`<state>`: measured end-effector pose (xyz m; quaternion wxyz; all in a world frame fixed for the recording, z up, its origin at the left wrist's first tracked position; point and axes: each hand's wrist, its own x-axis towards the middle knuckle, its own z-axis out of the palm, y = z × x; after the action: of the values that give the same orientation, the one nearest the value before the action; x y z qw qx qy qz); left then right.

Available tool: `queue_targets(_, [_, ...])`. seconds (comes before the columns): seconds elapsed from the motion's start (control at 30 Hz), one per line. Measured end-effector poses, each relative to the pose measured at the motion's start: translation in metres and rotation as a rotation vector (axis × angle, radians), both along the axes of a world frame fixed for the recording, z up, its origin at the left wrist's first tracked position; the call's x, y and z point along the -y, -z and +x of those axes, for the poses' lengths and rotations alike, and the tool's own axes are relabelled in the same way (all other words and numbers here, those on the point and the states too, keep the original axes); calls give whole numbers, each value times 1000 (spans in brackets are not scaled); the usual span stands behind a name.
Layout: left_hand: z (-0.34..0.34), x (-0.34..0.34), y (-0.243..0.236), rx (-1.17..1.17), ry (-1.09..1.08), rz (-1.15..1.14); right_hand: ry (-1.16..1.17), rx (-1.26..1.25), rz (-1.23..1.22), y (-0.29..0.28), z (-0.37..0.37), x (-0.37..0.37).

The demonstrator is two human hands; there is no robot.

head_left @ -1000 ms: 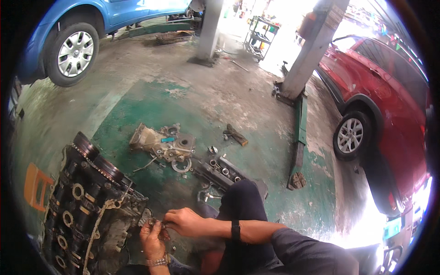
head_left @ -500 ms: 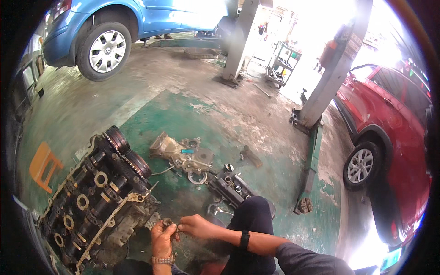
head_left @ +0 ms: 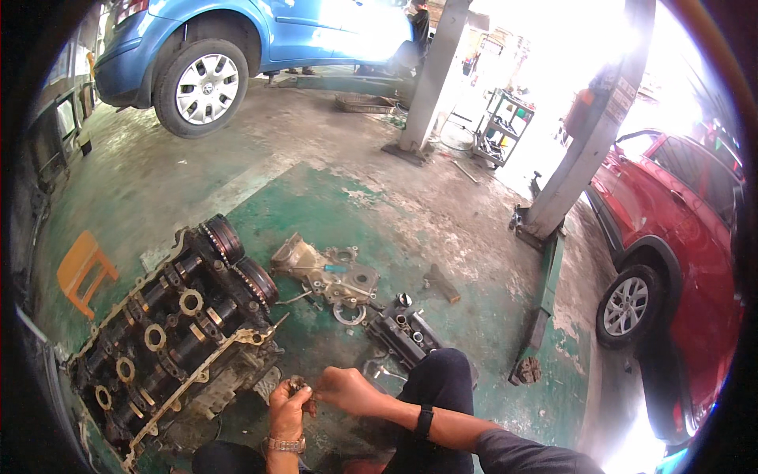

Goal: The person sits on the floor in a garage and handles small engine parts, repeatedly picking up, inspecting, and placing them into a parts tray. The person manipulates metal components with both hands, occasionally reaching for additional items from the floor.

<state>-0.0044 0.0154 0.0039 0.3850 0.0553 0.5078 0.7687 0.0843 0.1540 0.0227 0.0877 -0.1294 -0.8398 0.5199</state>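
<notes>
Low in the view, my left hand [head_left: 286, 415] is closed on a small dark metal part [head_left: 298, 387], its details too small to make out. My right hand [head_left: 350, 390] pinches at the same part from the right, fingers curled. Just left of my hands lies a dark engine cylinder head [head_left: 142, 354] with camshafts and two toothed sprockets [head_left: 225, 241]. Beyond my hands, a metal engine cover [head_left: 320, 272] with a teal item [head_left: 335, 268] on it and a black valve cover [head_left: 395, 332] lie on the green floor, partly behind my bent knee [head_left: 438, 379].
An orange plastic seat [head_left: 87, 272] lies left. A blue car [head_left: 312, 31] on a lift and a red car [head_left: 687, 221] flank two posts [head_left: 434, 91] [head_left: 576, 150]. A lift arm [head_left: 545, 292] reaches toward me. Farther back stand a tool trolley [head_left: 505, 126] and a person [head_left: 420, 22].
The view has swung, so the surroundings appear further right, and a person shows at the back. My two hands stay together on the small part, their fingers shifting slightly.
</notes>
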Motion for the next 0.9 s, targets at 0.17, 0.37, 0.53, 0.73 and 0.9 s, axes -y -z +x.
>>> queue_targets(0.17, [1, -1, -2, 41, -22, 30, 0, -54, -95, 1, 0, 0])
queue_targets(0.37, [2, -1, 4, -3, 51, -51, -26, -165, 37, 7, -1, -2])
queue_targets(0.53, [3, 0, 10, 16, 82, -26, -54, -194, 113, 7, 0, -3])
queue_targets(0.73, [4, 0, 10, 92, 89, -31, -66, -182, 266, 10, 0, -2])
queue_targets(0.9, [5, -3, 4, 19, 61, 13, 59, -7, 68, 3, 0, -1])
